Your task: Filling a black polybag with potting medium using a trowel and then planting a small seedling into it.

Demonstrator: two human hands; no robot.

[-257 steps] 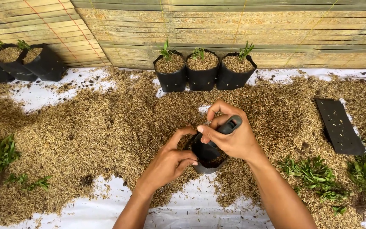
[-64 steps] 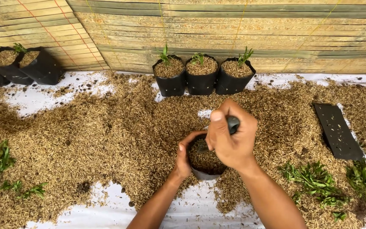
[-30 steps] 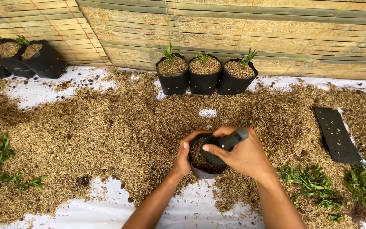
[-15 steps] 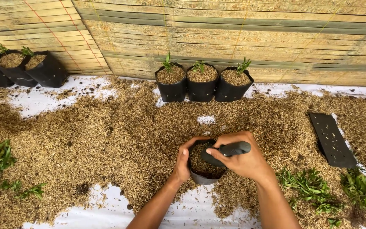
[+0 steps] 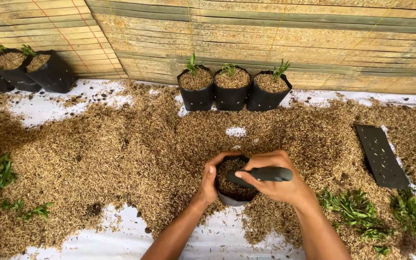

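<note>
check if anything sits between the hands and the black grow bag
Nothing visible does. The left hand already cups the husk-filled black grow bag at its rim, and the right hand holds a dark tool over its opening.

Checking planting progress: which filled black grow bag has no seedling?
The black grow bag between the hands, nearest the camera; its husk fill is bare, while the bags along the bamboo wall show green shoots.

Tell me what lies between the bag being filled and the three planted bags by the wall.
In the head view, only loose rice husk covers that stretch, with a small bare patch of white sheet between the held bag and the three planted bags.
</note>
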